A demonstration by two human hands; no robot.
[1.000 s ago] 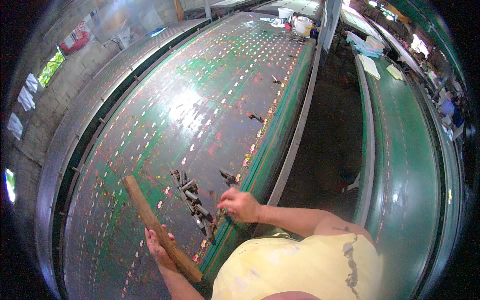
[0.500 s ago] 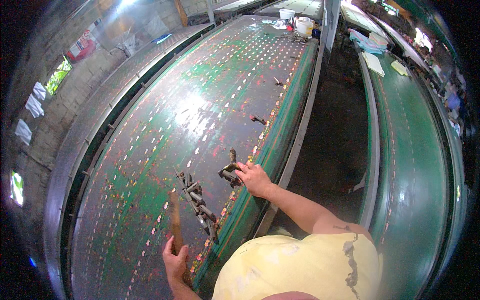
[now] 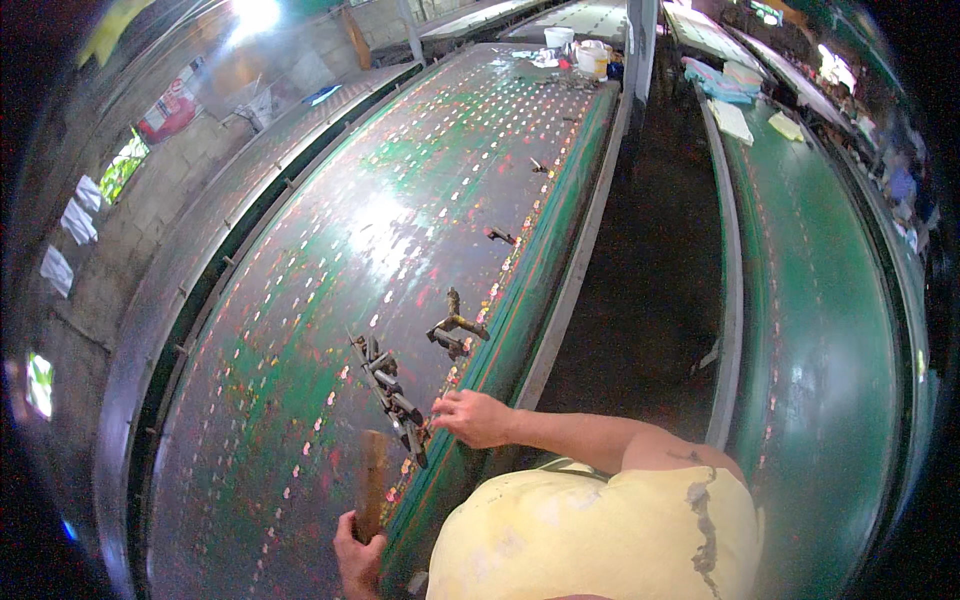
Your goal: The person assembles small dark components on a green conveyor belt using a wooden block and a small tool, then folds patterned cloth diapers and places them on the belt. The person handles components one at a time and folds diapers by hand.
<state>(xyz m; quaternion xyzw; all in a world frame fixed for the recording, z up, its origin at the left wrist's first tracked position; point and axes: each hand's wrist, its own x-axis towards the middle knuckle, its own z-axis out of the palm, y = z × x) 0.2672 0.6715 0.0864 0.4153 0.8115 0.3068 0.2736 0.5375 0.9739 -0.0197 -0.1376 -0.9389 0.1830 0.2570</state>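
At the bottom, my left hand (image 3: 358,556) is closed round the lower end of a flat wooden strip (image 3: 373,475), which points away from me over the long table (image 3: 300,300). My right hand (image 3: 475,418) has its fingers curled together at the table's near right edge, beside a row of dark, paint-crusted metal pieces (image 3: 385,385) like small brackets. What its fingertips pinch, if anything, is too small to make out. Just beyond lies a smaller cluster of similar metal pieces (image 3: 455,325), apart from both hands.
Further up the table edge lie two single metal pieces, a nearer one (image 3: 500,235) and a farther one (image 3: 538,165). White buckets (image 3: 592,58) stand at the far end. Across a dark aisle (image 3: 650,270) runs a second green table (image 3: 810,300) with folded cloths (image 3: 725,80).
My right hand has let go of a metal piece in the smaller cluster and come back toward me to the longer row. My left hand and the wooden strip have shifted slightly nearer.
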